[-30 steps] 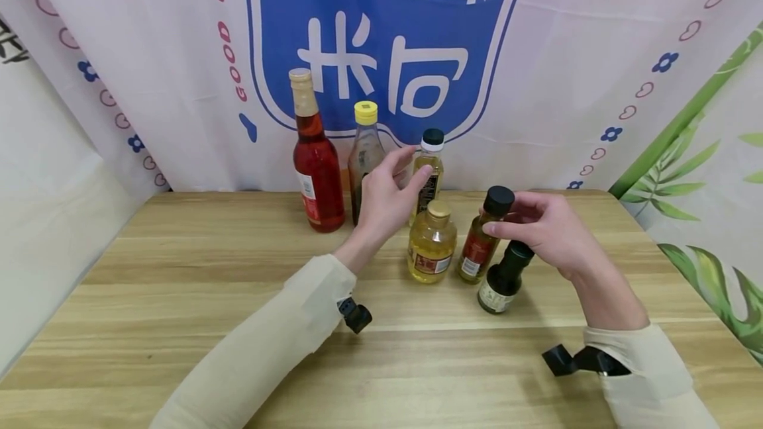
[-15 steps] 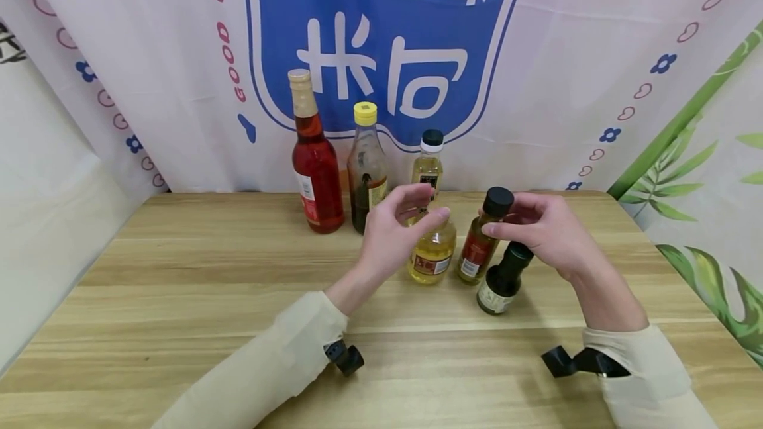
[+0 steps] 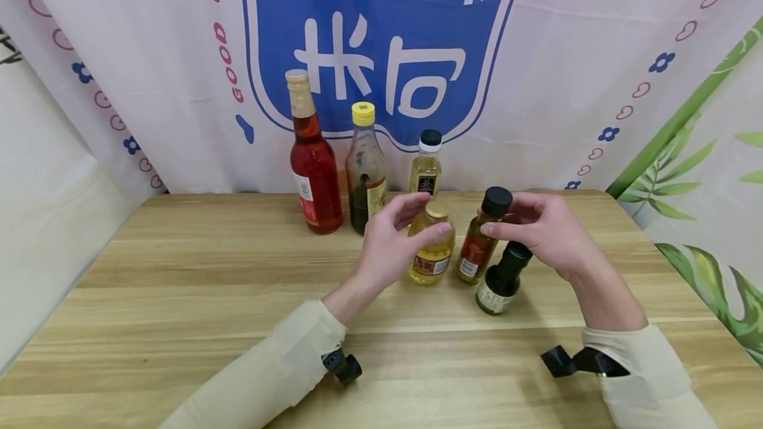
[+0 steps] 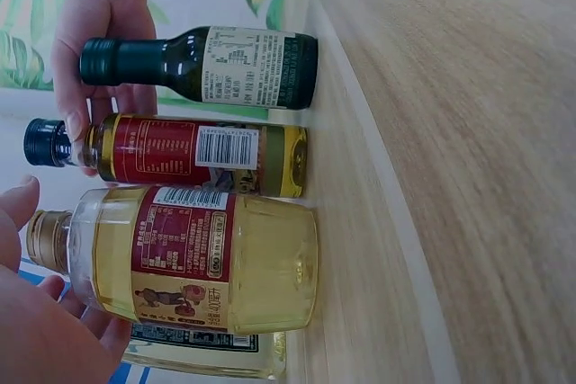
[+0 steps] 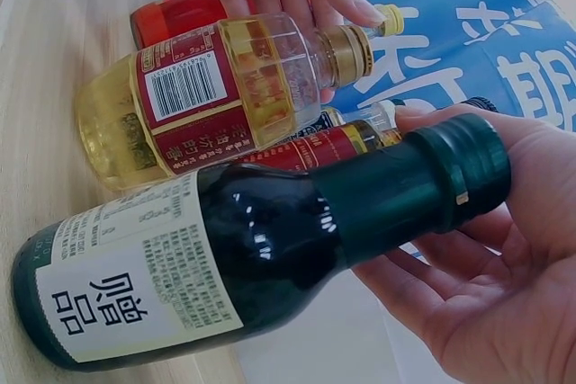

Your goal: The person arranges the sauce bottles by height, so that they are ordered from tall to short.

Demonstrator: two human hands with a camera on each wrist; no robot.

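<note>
A squat golden oil bottle (image 3: 426, 271) with a gold cap stands upright on the wooden table (image 3: 197, 323). My left hand (image 3: 384, 240) curves around its upper part; the left wrist view shows the thumb (image 4: 20, 202) apart from the cap, fingers behind the bottle. To its right, my right hand (image 3: 551, 234) pinches a slim oil bottle (image 3: 475, 253) with a black cap and red label near its neck; the bottle is upright. In front of that hand stands a small dark green bottle (image 3: 497, 288), large in the right wrist view, partly covering the slim bottle there.
Along the back edge stand a tall red bottle (image 3: 318, 184), a yellow-capped bottle (image 3: 363, 164) of dark liquid and a dark-capped oil bottle (image 3: 426, 167), partly hidden by the left hand and golden bottle. A printed curtain (image 3: 548, 104) hangs close behind them.
My left hand has come away from the dark-capped bottle at the back, down toward me to the golden oil bottle. The right hand keeps its hold on the slim bottle without visible movement.
</note>
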